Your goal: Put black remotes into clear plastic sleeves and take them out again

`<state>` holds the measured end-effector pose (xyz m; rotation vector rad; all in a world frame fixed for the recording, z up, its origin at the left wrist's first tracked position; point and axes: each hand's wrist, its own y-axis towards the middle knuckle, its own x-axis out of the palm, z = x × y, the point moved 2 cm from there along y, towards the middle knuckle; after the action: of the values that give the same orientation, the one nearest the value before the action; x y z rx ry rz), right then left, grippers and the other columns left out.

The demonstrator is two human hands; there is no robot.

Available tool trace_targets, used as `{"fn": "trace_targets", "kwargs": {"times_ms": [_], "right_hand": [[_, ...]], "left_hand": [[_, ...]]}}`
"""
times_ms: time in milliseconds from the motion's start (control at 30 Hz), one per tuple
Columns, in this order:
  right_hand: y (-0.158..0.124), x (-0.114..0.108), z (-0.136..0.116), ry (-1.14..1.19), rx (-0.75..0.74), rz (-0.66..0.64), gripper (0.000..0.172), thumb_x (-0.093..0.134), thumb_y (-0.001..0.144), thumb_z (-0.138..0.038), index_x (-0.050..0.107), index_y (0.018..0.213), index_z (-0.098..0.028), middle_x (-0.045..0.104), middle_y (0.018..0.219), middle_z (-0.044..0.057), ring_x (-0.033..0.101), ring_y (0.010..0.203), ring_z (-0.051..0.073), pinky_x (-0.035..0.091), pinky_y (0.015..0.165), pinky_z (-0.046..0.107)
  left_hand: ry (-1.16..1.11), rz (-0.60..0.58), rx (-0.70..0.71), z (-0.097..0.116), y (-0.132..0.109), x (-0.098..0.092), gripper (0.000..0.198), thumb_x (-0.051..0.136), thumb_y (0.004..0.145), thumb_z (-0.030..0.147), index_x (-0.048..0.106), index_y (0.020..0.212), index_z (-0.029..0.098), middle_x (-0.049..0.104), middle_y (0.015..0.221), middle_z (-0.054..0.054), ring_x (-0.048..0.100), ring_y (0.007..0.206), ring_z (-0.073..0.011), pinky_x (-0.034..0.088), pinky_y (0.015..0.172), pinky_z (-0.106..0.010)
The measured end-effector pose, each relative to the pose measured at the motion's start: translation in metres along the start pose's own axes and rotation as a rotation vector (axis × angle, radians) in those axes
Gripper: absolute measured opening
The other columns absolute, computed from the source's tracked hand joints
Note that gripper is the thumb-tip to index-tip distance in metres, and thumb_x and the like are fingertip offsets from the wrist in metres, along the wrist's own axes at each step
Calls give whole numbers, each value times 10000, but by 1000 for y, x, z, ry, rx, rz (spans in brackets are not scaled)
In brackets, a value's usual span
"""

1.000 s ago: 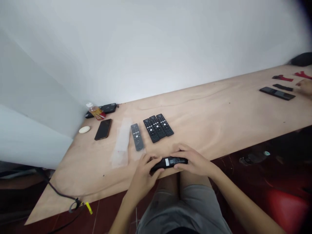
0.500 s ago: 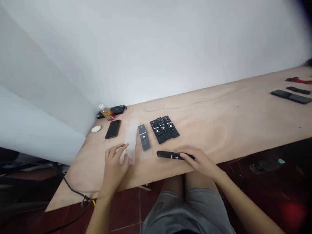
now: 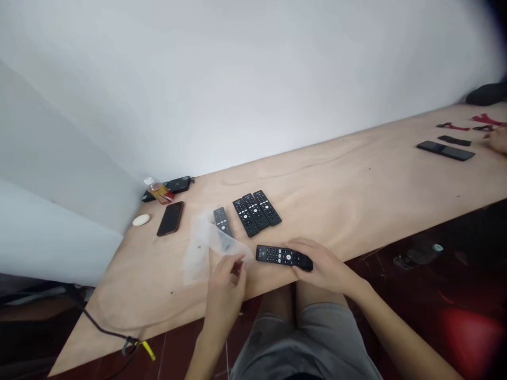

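A black remote (image 3: 279, 255) lies nearly sideways by the table's front edge, its right end gripped by my right hand (image 3: 322, 264). My left hand (image 3: 227, 277) pinches a thin translucent plastic sleeve (image 3: 225, 244), whose raised part covers the lower end of another remote (image 3: 221, 217). More translucent plastic (image 3: 196, 256) lies flat to the left of it. Behind the held remote, three black remotes (image 3: 256, 212) lie side by side with their buttons up.
At the left are a phone (image 3: 170, 218), a white round object (image 3: 141, 220), a bottle (image 3: 161, 192) and black boxes (image 3: 179, 183). Far right are a dark flat device (image 3: 446, 150), red-handled tools (image 3: 453, 126) and another person's hand (image 3: 497, 140). A cable (image 3: 103, 328) crosses the left corner.
My left hand has moved right and lifted part of the plastic over the single remote. The remote in my right hand now shows its buttons more fully. The view has shifted right.
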<state>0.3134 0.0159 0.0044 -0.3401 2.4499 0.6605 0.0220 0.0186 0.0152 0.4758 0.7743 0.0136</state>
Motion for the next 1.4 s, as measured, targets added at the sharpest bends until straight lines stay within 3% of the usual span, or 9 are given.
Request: {"fn": "trace_targets", "kwargs": {"times_ms": [167, 333, 467, 567, 633, 800, 1033, 1200, 1400], "right_hand": [[-10, -13, 1, 184, -19, -8, 676, 722, 809, -54, 676, 1436, -302, 748, 1400, 77, 720, 1268, 310, 592, 1105, 477], [-9, -8, 0, 145, -36, -36, 703, 741, 775, -54, 700, 1426, -313, 760, 1370, 74, 719, 1248, 319, 590, 1098, 480], [-6, -9, 2, 154, -8, 23, 675, 733, 773, -65, 713, 1400, -315, 771, 1342, 72, 728, 1225, 333, 596, 1081, 502], [-4, -12, 0, 164, -13, 4, 663, 732, 756, -53, 736, 1364, -317, 784, 1333, 54, 726, 1239, 333, 582, 1105, 509], [0, -15, -3, 168, -21, -18, 666, 727, 746, -37, 750, 1352, -314, 792, 1329, 43, 727, 1248, 326, 568, 1128, 502], [15, -19, -7, 175, -69, -47, 706, 726, 696, 6, 776, 1324, -311, 810, 1315, 16, 757, 1211, 313, 561, 1131, 463], [27, -6, 0, 183, -118, -79, 696, 766, 726, -47, 746, 1365, -324, 786, 1380, 11, 730, 1276, 311, 509, 1185, 483], [23, -6, 3, 174, -96, -78, 697, 797, 723, -62, 735, 1370, -315, 788, 1362, 31, 726, 1266, 315, 513, 1174, 480], [18, -9, 4, 222, -31, -60, 704, 765, 728, -49, 708, 1383, -300, 756, 1415, 45, 711, 1294, 323, 526, 1169, 482]], "left_hand": [[-178, 10, -118, 8, -8, 29, 143, 628, 1046, 290, 746, 1107, 235, 763, 1053, -71, 749, 957, -229, 638, 818, -344], [-241, 30, -106, 22, -10, 28, 164, 634, 1056, 303, 769, 1118, 234, 774, 1069, -80, 753, 1018, -249, 646, 898, -400], [-124, -74, 52, 29, -7, 15, 239, 612, 1053, 234, 779, 1218, 277, 735, 1159, -93, 721, 1084, -267, 637, 929, -454], [55, -183, 236, 25, 0, 2, 325, 656, 1015, 177, 761, 1290, 315, 669, 1399, -112, 620, 1327, -324, 575, 1083, -555], [97, -263, 334, 19, 9, -3, 341, 675, 1008, 156, 742, 1302, 317, 675, 1437, -96, 554, 1427, -331, 526, 1159, -584], [-12, -336, 422, 11, 31, 2, 524, 770, 983, 228, 610, 1479, 283, 731, 1343, -112, 633, 1351, -302, 576, 1119, -520], [-131, -283, 295, 22, 37, 36, 540, 886, 897, 323, 632, 1369, 262, 769, 1227, -84, 744, 1154, -287, 605, 1048, -480], [-57, -374, 343, 30, 38, 37, 726, 947, 810, 311, 603, 1448, 276, 708, 1389, -130, 663, 1317, -359, 552, 1125, -551], [24, -399, 373, 27, 38, 36, 645, 775, 942, 169, 536, 1532, 274, 709, 1418, -129, 679, 1310, -331, 570, 1102, -533]]}}
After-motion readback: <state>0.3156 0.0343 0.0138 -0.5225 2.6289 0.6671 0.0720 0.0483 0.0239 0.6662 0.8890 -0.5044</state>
